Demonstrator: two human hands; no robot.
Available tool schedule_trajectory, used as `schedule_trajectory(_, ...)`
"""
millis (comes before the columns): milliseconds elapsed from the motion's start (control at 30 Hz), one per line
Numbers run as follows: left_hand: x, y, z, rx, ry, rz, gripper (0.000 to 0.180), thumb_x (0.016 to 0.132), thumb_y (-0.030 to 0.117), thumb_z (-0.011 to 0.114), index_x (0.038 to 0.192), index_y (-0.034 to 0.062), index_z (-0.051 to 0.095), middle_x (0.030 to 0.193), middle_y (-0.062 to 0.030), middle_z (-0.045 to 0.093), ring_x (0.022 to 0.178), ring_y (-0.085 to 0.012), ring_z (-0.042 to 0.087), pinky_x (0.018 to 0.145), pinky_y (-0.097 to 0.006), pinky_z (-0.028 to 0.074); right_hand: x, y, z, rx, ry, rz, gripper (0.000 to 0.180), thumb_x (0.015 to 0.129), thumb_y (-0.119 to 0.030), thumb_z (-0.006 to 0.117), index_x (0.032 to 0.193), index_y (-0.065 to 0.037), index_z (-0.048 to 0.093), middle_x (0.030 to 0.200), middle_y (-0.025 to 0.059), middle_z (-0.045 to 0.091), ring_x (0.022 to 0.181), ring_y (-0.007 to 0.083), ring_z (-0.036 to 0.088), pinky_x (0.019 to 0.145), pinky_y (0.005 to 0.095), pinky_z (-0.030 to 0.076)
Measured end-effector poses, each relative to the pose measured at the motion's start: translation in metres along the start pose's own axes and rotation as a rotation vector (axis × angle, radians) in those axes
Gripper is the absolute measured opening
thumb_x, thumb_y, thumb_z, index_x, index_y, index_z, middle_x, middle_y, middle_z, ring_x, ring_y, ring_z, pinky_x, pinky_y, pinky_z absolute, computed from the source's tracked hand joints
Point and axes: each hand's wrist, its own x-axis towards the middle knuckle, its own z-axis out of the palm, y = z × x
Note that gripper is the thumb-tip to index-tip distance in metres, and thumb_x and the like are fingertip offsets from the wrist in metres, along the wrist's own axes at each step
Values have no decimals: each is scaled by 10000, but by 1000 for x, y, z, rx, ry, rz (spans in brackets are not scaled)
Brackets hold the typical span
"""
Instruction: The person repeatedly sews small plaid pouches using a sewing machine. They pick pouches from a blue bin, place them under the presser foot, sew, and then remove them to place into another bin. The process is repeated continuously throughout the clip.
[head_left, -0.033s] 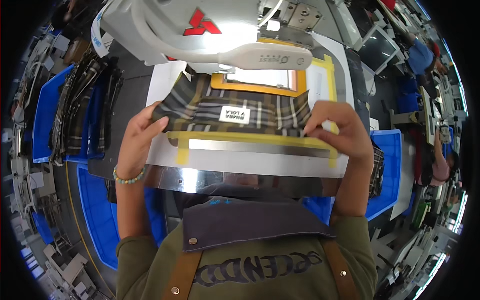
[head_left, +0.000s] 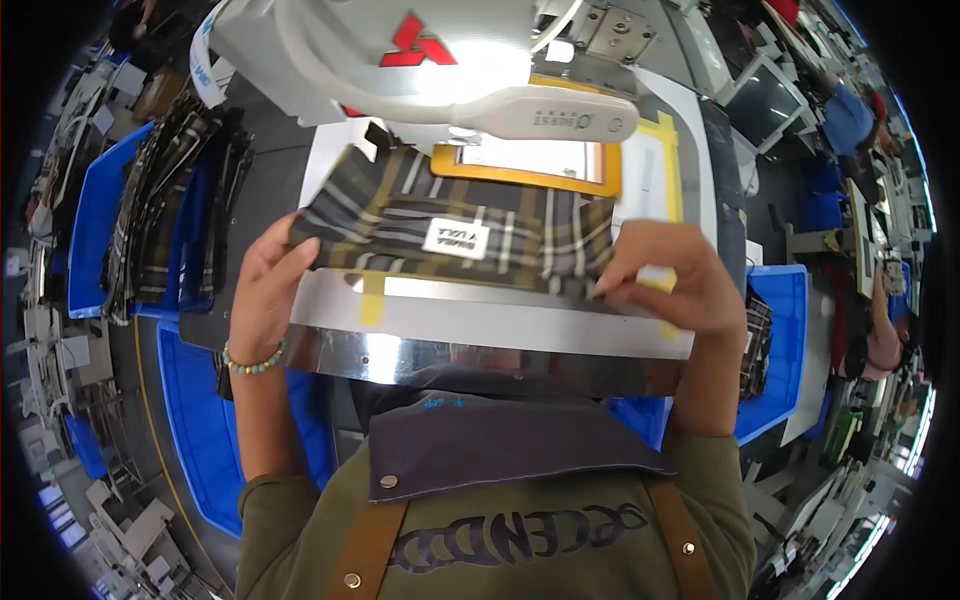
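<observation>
A dark plaid fabric piece with a white label sewn on it is stretched between my hands. My left hand pinches its left edge, thumb on top. At the near right corner, the thumb and fingers of my right hand are closed on the cloth. The piece lies over a white template sheet with yellow tape on it. Just beyond the cloth is an orange-yellow clamp frame, beneath the grey-white head of a sewing machine.
A light-coloured lamp arm reaches across above the frame. Blue bins flank the table; the left bin holds a heap of plaid pieces, the right bin more plaid cloth. A shiny metal edge runs along the table front.
The plaid piece has shifted a little toward me and left, covering more of the near yellow tape strip. Both hands have kept their hold on it.
</observation>
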Motion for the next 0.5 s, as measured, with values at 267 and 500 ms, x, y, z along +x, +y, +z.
schedule_trajectory(267,-64,-21,-111,-178,741,94,440,1033,337,608,1287,-20,638,1222,-93,700,1113,-202,660,949,-340,508,14,-5,29,22,-176,57,188,858,3,701,1037,-16,755,972,121,744,882,279,687,811,349,524)
schedule_trajectory(500,-60,-39,-91,29,1008,336,300,1005,69,656,1292,-13,631,1131,-51,698,976,-130,638,874,-263,497,18,6,27,-102,65,243,130,913,-24,637,997,24,724,962,122,734,922,215,682,867,325,509)
